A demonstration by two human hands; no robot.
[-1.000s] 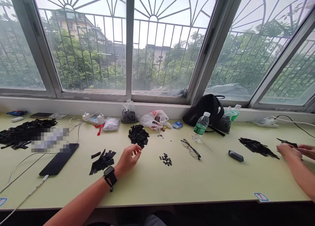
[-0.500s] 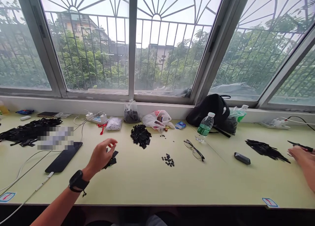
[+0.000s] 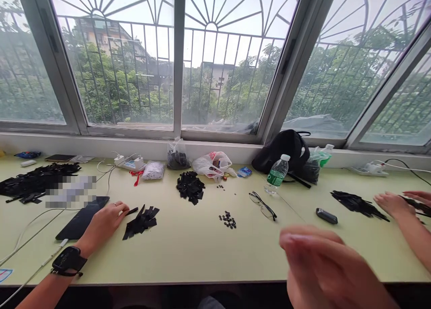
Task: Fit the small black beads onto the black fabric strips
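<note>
My left hand point(image 3: 103, 226), with a black watch on its wrist, is low over the table with its fingertips closed on a short black strip point(image 3: 132, 211). Just right of it lies a small loose pile of flat black strips point(image 3: 141, 221). Close to the camera at the lower right, my right hand point(image 3: 319, 259) is raised and blurred. Its fingers are pressed together, and I cannot make out what is in them. Between my hands sits a group of small black rings point(image 3: 228, 220). A larger heap of black pieces point(image 3: 190, 186) lies farther back.
A black phone point(image 3: 82, 217) with a white cable lies by my left wrist. Glasses point(image 3: 263, 205), a water bottle point(image 3: 277, 173) and a black case point(image 3: 326, 215) stand or lie to the right. A co-worker's hands point(image 3: 397, 205) are at the far right beside black strips point(image 3: 358, 205).
My left hand has moved left and down from above the small pile, and a black strip now shows at its fingertips. My right hand has come into view at the lower right.
</note>
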